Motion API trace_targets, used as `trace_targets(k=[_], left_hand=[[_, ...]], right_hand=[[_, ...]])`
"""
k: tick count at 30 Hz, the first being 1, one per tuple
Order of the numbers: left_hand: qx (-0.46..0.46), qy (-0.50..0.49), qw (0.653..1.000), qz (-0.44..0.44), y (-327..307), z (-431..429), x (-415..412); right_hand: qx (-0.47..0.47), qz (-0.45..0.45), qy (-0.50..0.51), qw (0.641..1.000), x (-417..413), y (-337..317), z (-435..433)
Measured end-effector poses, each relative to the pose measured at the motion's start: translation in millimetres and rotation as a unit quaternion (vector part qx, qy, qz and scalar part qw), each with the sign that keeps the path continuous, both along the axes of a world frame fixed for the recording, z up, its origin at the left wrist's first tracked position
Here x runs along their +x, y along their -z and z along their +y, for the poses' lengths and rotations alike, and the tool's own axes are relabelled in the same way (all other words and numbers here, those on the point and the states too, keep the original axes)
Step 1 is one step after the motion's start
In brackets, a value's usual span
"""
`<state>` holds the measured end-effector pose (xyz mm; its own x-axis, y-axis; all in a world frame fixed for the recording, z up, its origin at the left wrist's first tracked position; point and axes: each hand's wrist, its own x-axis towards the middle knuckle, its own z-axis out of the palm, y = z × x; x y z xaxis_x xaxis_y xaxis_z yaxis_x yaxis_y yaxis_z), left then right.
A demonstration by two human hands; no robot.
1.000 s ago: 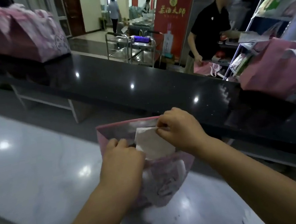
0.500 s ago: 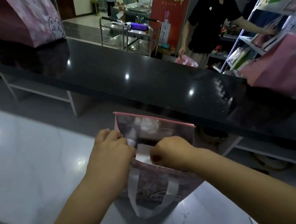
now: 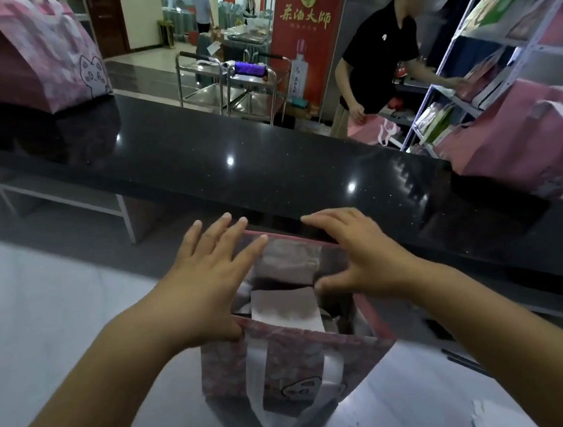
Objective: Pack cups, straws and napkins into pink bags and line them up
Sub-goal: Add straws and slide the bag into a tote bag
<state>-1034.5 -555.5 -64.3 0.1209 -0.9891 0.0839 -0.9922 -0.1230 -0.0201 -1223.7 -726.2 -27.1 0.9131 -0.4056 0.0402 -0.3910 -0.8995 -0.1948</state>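
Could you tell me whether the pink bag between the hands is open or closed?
Open: the mouth of the bag gapes between the left hand and right hand, and a white napkin shows inside.

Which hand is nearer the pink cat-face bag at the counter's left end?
Left. The left hand rests on the left side of the open pink bag, below-right of the pink cat-face bag; the right hand is on its right side, farther.

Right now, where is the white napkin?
In the head view, low centre: the white napkin stands inside the open pink bag, between the left hand and right hand.
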Motion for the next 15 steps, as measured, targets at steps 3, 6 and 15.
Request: trace_targets(k=[3, 6, 15], left_hand=[[0.018, 0.034, 0.999, 0.004, 0, -17, 2], [0.045, 0.051, 0.998, 0.008, 0, -29, 9], [0.071, 0.071, 0.995, 0.000, -5, -40, 21]], right_hand=[[0.076, 0.119, 0.007, 0.990, -9, 4, -4], [0.096, 0.158, -0.014, 0.983, -20, 4, -4], [0.076, 0.159, -0.004, 0.984, -41, 5, -4]])
